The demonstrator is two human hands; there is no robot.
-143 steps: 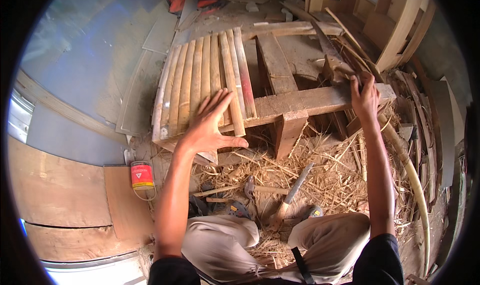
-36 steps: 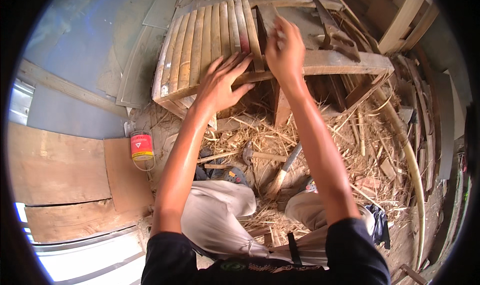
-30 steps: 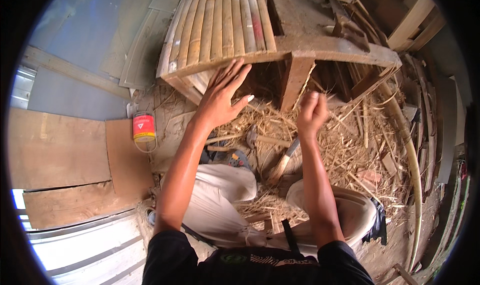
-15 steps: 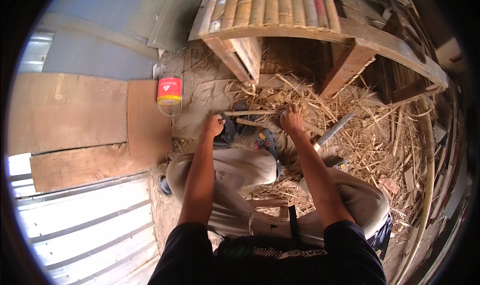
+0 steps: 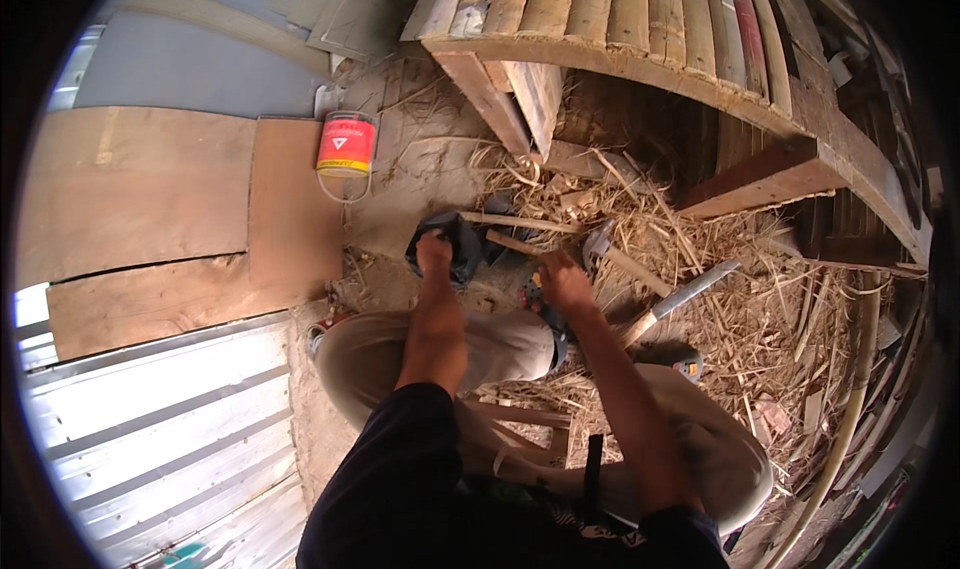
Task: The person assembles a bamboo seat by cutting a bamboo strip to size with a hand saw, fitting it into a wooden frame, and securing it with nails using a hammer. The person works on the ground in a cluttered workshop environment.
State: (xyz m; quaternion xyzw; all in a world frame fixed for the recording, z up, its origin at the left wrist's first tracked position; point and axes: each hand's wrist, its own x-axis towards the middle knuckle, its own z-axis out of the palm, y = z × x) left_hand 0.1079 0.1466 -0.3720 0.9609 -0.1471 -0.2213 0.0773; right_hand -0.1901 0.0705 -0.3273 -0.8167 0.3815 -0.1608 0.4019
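My left hand [image 5: 434, 253] is closed at the mouth of a black plastic bag [image 5: 464, 256], its fingertips hidden against the dark plastic. To the right, my right hand [image 5: 566, 282] has its fingers curled together over the ground in front of my shoe [image 5: 532, 291]; whatever they hold is too small to make out. A short wooden stick [image 5: 512, 242] ends beside its fingers. Behind it lies a longer thin strip of wood [image 5: 520, 222]. A hammer [image 5: 635, 269] with a wooden handle rests on the straw just right of this hand.
A large knife [image 5: 697, 288] with a wooden handle lies by my right knee. Straw and wood shavings [image 5: 760, 329] cover the ground. Ahead stands a bamboo-slat bench [image 5: 600, 14] on timber legs. A red and yellow bucket [image 5: 347, 145] stands left, near plywood sheets [image 5: 150, 189].
My right hand has drawn back from beside the hammer head toward me and left, uncovering the head. My left hand has moved over the bag, which looks wider. The view has shifted slightly.
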